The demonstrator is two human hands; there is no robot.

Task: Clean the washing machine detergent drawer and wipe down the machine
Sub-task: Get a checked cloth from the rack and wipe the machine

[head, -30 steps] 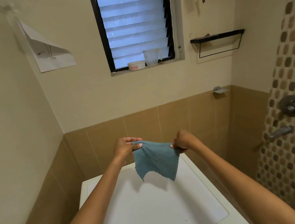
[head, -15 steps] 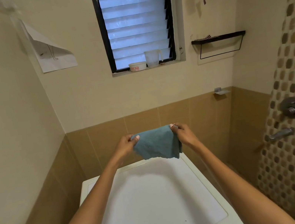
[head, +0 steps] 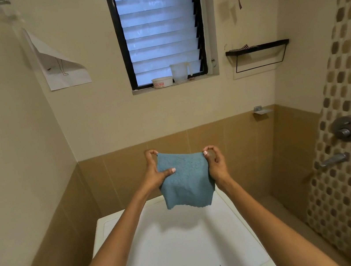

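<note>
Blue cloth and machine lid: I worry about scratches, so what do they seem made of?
The blue cloth looks like soft terry or microfibre: nubbly matte pile, frayed lower edge. The machine lid looks like smooth white plastic or painted metal, faint sheen; which is unclear.

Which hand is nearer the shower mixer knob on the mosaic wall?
Right. The right hand, pinching the right corner of the blue cloth, is on the side toward the shower mixer knob; the left hand grips the opposite edge, farther left of the knob.

cloth (head: 186,183) above washing machine (head: 182,247); window (head: 159,28) behind
</note>
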